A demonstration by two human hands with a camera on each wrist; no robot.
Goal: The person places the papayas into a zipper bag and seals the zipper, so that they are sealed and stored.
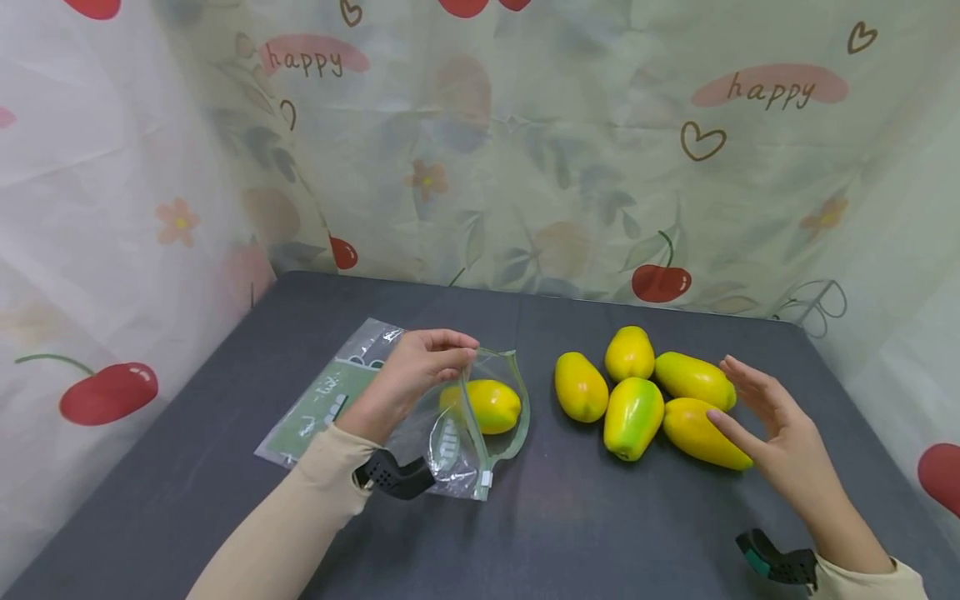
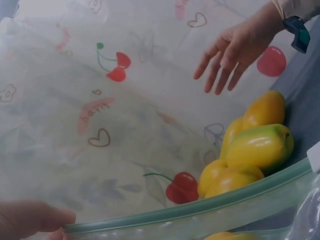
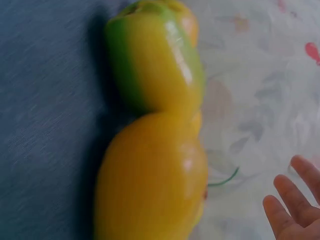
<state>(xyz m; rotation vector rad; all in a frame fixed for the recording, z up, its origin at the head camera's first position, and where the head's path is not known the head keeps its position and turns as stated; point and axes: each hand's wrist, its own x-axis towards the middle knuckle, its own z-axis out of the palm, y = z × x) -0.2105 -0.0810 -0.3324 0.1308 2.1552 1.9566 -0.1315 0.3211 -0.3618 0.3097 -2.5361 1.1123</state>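
Note:
A clear slider zip bag with a green print lies on the table, its mouth held up toward the right. My left hand pinches the upper rim of that mouth between thumb and fingers. Inside the bag, near the opening, sits one yellow fruit, oblong like a papaya or mango. Several similar yellow-green fruits lie bunched to the right of the bag. My right hand, fingers spread and holding nothing, hovers at the right side of the bunch, nearest to the front right fruit.
The dark grey table ends at a patterned curtain behind and at both sides. A thin looped wire stands at the far right corner. Each wrist wears a black band.

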